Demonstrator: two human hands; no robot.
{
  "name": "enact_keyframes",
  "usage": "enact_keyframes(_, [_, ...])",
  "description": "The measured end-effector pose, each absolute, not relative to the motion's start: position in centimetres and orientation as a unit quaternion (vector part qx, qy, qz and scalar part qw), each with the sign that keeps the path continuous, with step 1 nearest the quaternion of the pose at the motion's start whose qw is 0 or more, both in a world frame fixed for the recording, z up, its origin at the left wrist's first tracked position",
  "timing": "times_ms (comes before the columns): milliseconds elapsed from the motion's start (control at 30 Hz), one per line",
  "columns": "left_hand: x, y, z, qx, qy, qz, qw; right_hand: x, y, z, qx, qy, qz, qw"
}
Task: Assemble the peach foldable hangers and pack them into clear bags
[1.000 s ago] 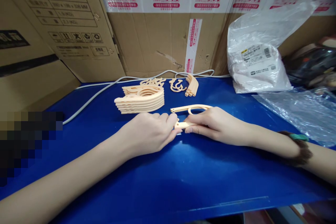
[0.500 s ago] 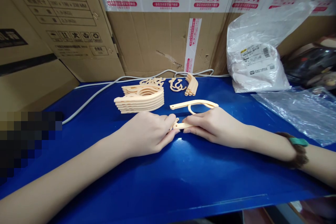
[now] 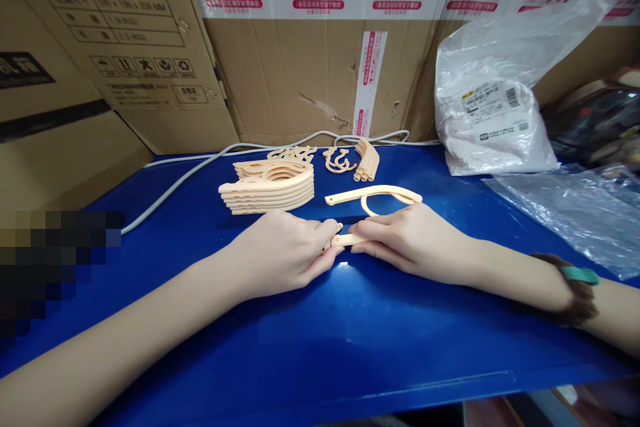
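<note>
cream plastic piece (image 3: 344,239) held over the blue table (image 3: 320,360)
right hand (image 3: 415,240) grips it, thumb against fingers; left hand (image 3: 280,250) pinches a small part (image 3: 340,225), mostly hidden, beside its end; a curved bar (image 3: 370,193) shows just beyond.

i watch remotely through a single head-worn camera, set over the near side of the blue table (image 3: 350,333). it faces forward and down across the table, near enough that the left hand (image 3: 285,250) and right hand (image 3: 425,237) show large; cardboard (image 3: 280,60) backs the view beyond the table's far edge.
</note>
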State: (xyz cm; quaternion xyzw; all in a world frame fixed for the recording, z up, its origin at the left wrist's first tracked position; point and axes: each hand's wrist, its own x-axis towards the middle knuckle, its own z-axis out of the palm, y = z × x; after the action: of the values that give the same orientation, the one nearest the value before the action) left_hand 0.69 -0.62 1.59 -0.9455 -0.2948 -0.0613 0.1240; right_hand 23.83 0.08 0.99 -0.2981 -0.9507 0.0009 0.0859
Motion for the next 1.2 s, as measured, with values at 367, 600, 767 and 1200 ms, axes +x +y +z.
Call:
enact_keyframes(367, [0.5, -0.6, 1.9, -0.943, -0.311, -0.097, 0.067, 24.1, 0.2, 1.5, -0.287, -0.951, 0.007, 0.117])
enact_keyframes(600, [0.5, -0.6, 2.0, -0.943, -0.302, -0.12, 0.068, 24.4, 0.4, 1.6, -0.282, -0.954, -0.012, 0.102])
enact_keyframes(767, [0.5, -0.6, 1.8, -0.948, -0.287, -0.124, 0.058, 24.4, 0.7, 1.3, -0.261, -0.961, -0.01, 0.091])
enact_keyframes(1200, [0.6, -0.7, 1.9, -0.946, -0.296, -0.106, 0.084, 25.4, 2.4, 2.4, -0.264, -0.915, -0.194, 0.238])
